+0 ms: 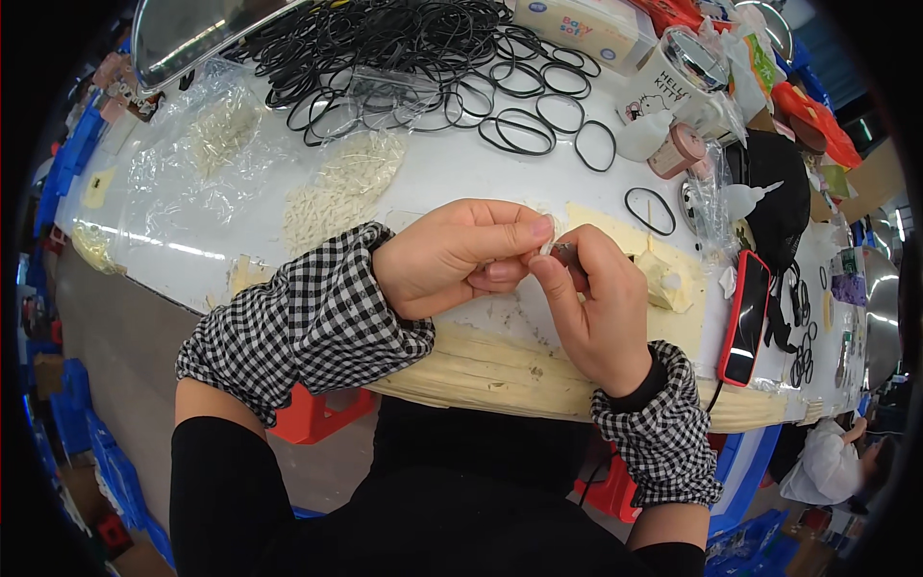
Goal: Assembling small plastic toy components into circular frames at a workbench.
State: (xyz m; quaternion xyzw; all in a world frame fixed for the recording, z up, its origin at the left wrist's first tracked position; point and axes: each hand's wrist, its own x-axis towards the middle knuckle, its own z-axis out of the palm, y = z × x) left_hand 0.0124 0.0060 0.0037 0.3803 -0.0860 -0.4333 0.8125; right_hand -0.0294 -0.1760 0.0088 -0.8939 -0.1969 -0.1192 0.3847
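Observation:
Close together over the near part of the table, my left hand [466,252] and my right hand [604,303] meet at the fingertips. Both are closed in a pinch around a small white piece [546,248]. Its exact kind is too small to tell, and the fingers hide most of it. Something greyish shows inside my right fingers, but I cannot make it out. Beyond my left hand lies a heap of small white pieces [327,197], partly under clear plastic. A single black band loop [651,212] rests beyond my right hand.
Many black band loops [385,58] are piled at the back. A clear plastic bag [207,135] lies at left. To the right are a white mug [663,82], a pink jar [677,152], a squeeze bottle [646,137] and a red-cased phone [745,317]. Yellowish tape covers the table's front edge [500,375].

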